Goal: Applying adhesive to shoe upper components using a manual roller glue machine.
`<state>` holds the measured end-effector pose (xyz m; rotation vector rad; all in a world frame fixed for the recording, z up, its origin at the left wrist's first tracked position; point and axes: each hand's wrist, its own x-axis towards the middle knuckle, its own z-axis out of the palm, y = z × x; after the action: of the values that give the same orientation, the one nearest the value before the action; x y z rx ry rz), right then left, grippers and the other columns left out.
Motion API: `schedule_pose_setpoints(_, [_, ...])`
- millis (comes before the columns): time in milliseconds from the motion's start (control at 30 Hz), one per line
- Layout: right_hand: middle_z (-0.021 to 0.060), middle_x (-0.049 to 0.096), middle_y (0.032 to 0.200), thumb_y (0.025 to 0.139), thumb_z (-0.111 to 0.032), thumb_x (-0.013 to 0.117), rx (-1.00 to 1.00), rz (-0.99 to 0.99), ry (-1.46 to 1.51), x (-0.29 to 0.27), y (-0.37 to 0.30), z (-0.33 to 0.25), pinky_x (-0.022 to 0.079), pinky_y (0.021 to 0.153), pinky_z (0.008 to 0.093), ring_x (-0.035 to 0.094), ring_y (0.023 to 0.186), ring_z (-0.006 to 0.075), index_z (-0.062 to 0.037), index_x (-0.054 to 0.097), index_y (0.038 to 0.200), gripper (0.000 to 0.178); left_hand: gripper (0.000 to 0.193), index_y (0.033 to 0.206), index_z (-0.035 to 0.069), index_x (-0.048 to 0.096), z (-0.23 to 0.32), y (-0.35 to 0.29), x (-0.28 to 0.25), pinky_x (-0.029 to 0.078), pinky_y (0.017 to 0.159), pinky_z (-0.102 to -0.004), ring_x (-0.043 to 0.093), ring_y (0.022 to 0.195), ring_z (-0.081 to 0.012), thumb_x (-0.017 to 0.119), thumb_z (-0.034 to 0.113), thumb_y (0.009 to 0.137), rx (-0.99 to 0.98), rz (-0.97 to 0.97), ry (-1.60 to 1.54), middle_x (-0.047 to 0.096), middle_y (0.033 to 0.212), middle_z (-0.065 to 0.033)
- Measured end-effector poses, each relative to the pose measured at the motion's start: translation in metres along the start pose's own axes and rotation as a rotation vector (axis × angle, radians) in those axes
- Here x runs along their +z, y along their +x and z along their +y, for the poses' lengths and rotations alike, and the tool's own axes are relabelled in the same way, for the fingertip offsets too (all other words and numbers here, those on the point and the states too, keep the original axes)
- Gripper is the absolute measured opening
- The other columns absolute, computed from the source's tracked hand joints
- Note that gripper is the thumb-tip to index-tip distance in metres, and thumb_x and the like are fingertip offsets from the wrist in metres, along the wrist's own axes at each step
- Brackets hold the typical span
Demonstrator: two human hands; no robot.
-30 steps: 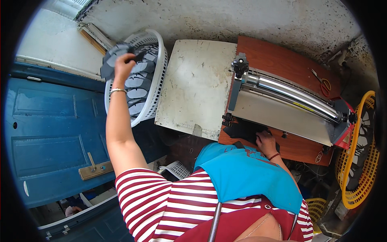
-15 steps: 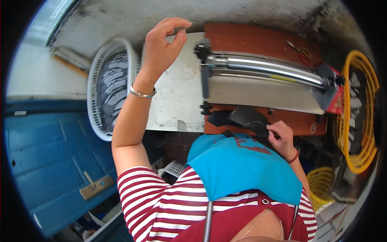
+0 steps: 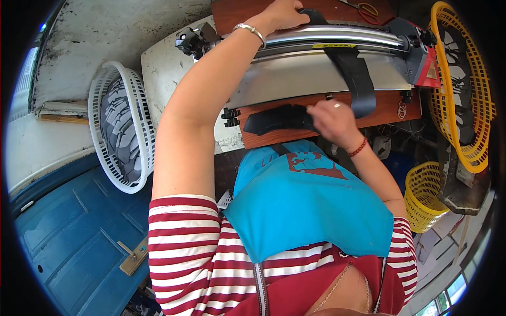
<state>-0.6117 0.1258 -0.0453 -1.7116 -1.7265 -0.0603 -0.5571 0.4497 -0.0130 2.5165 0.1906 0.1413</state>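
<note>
My left hand (image 3: 284,11) reaches across a roller machine (image 3: 316,68) and grips the far end of a black shoe-sole piece (image 3: 350,68) draped over the shiny metal roller (image 3: 337,37). My right hand (image 3: 332,120) pinches the near end of another black sole piece (image 3: 274,118) lying on the machine's wooden front ledge (image 3: 390,108). A silver bracelet is on my left wrist, a red cord on my right.
A white basket (image 3: 122,134) of grey sole pieces stands at left beside a white board (image 3: 163,68). An orange basket (image 3: 466,84) with dark pieces sits at right, a smaller yellow basket (image 3: 424,197) below it. Scissors (image 3: 363,7) lie behind the roller. A blue panel (image 3: 68,237) is at lower left.
My left hand left the white basket and swung right over the roller, where it now holds a black piece. My right hand stayed at the front ledge on the other piece.
</note>
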Motion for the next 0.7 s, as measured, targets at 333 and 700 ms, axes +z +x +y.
schedule_pose_setpoints(333, [0.0095,0.068,0.099,0.081,-0.014,0.074,0.156,-0.330,0.032,0.118,-0.066,0.022,0.056,0.081,0.0412,0.067,0.090,0.0303,-0.0061,0.074,0.102,0.023,0.022,0.104,-0.003,0.067,0.068,0.007,-0.075,0.053,0.049,-0.0324,0.066,0.059,-0.0216,0.067,0.008,0.086,-0.200,0.139,-0.611,0.071,0.084,-0.0154])
schedule_pose_setpoints(700, [0.0097,0.065,0.083,0.075,0.008,0.068,0.427,0.128,0.141,-0.100,-0.010,-0.032,0.049,0.057,0.0300,0.063,0.066,0.0200,-0.0014,0.072,0.095,0.023,0.046,0.131,0.006,0.070,0.051,-0.025,-0.142,0.052,0.051,-0.0280,0.062,0.058,-0.0149,0.049,-0.002,0.091,-0.114,0.525,-0.671,0.071,0.085,-0.0117])
